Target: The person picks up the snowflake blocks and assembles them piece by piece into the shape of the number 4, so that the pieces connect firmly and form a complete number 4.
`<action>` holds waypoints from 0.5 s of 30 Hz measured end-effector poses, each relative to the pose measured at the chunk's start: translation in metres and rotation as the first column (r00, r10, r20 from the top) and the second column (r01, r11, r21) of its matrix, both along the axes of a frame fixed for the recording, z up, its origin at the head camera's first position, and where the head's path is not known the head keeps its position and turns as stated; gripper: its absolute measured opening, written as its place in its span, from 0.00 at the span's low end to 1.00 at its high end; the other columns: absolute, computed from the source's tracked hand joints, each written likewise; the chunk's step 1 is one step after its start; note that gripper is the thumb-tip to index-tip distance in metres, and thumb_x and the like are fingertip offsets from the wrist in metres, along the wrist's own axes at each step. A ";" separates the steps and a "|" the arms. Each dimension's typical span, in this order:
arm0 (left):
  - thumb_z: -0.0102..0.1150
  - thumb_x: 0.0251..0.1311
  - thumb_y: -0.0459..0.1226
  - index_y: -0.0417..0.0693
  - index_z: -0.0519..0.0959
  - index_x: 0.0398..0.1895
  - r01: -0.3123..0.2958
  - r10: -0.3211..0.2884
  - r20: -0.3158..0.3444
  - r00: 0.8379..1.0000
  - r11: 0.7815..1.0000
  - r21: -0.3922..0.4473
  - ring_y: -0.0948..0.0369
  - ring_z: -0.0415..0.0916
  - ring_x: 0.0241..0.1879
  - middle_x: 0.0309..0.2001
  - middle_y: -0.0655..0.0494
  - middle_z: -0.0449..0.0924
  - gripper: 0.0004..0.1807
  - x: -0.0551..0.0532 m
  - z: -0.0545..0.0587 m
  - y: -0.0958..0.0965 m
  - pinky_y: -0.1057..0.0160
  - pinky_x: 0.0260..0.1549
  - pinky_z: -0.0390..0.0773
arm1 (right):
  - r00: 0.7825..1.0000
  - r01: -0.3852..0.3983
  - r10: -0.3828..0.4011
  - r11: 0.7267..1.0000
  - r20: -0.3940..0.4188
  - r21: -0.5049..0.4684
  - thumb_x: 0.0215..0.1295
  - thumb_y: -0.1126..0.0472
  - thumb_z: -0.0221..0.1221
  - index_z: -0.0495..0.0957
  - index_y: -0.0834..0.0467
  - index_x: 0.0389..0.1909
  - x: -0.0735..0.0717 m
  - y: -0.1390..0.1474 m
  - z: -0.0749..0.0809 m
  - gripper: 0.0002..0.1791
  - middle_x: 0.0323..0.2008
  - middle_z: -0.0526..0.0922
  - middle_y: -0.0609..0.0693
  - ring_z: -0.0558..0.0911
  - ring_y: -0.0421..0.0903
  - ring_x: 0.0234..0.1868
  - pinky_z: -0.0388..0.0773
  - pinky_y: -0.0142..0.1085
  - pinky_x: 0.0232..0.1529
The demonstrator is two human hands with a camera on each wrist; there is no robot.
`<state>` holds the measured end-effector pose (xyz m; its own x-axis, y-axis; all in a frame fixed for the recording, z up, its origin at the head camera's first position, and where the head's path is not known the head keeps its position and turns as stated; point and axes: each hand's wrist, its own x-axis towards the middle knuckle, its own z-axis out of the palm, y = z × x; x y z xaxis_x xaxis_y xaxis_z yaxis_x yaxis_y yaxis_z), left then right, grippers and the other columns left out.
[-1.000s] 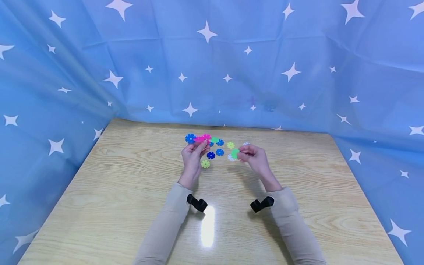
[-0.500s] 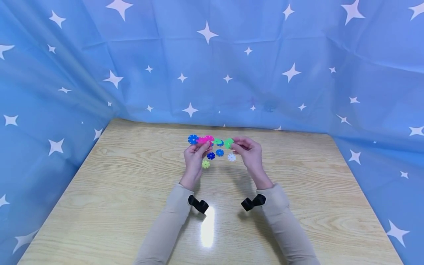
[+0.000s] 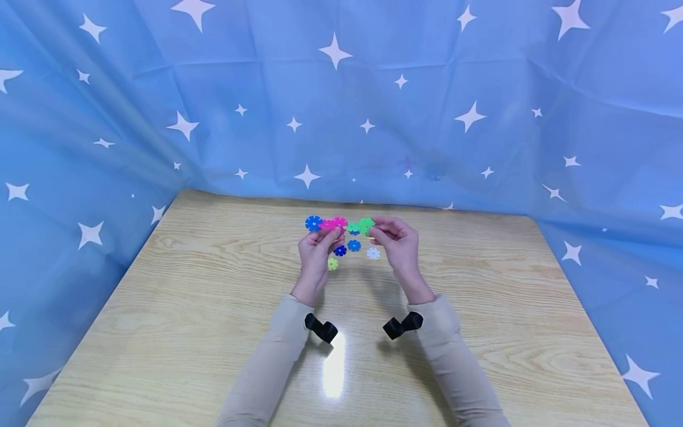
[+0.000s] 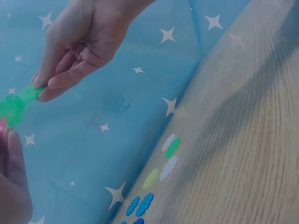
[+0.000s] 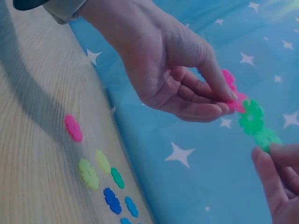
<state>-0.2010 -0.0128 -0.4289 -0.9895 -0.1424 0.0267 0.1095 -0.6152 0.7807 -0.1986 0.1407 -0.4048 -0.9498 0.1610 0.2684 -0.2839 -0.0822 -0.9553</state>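
My left hand [image 3: 315, 252] pinches a chain of notched plastic snowflake discs above the table. A blue disc [image 3: 313, 223] forms its left end, pink discs [image 3: 339, 223] lie at the fingers, and a green disc [image 3: 353, 228] sticks out to the right. Thumb and fingers of my right hand [image 3: 400, 246] pinch another green disc [image 3: 366, 225]. In the right wrist view this second green disc [image 5: 267, 138] meets the edge of the chain's green disc [image 5: 252, 117]; whether their slots interlock, I cannot tell.
Loose discs lie on the wooden table below the hands: dark blue [image 3: 340, 251], blue [image 3: 354, 245], white [image 3: 373, 253], yellow-green [image 3: 333, 264]. The right wrist view adds a pink disc [image 5: 73, 128]. A blue star-patterned curtain [image 3: 341, 118] hangs behind the table.
My right hand has moved left and slightly up with its green disc, up to the chain's green end. The left hand has shifted slightly right, still gripping the chain.
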 end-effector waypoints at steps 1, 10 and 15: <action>0.59 0.55 0.23 0.45 0.82 0.24 -0.003 0.003 0.003 1.000 1.000 -0.001 0.63 0.81 0.25 0.25 0.54 0.83 0.10 0.000 0.001 0.000 0.63 0.34 0.84 | 1.000 0.005 -0.005 1.000 -0.010 0.002 0.54 0.77 0.62 0.76 0.76 0.40 0.000 -0.001 0.000 0.12 0.27 0.84 0.54 0.83 0.38 0.26 0.83 0.30 0.29; 0.59 0.55 0.22 0.37 0.82 0.26 -0.039 0.039 0.003 0.999 0.999 0.004 0.64 0.81 0.22 0.22 0.54 0.83 0.06 0.001 0.001 0.006 0.68 0.29 0.83 | 0.996 0.010 -0.014 0.999 -0.090 -0.051 0.52 0.81 0.61 0.74 0.80 0.34 0.002 -0.008 -0.005 0.09 0.26 0.85 0.44 0.83 0.39 0.24 0.83 0.30 0.29; 0.61 0.55 0.24 0.29 0.81 0.30 -0.037 0.037 0.004 0.999 0.999 0.006 0.64 0.81 0.22 0.23 0.54 0.83 0.02 0.002 0.000 0.006 0.67 0.30 0.83 | 0.997 -0.002 -0.001 0.999 -0.077 -0.046 0.52 0.81 0.60 0.74 0.79 0.33 0.002 -0.008 -0.005 0.07 0.27 0.84 0.44 0.83 0.39 0.24 0.83 0.31 0.29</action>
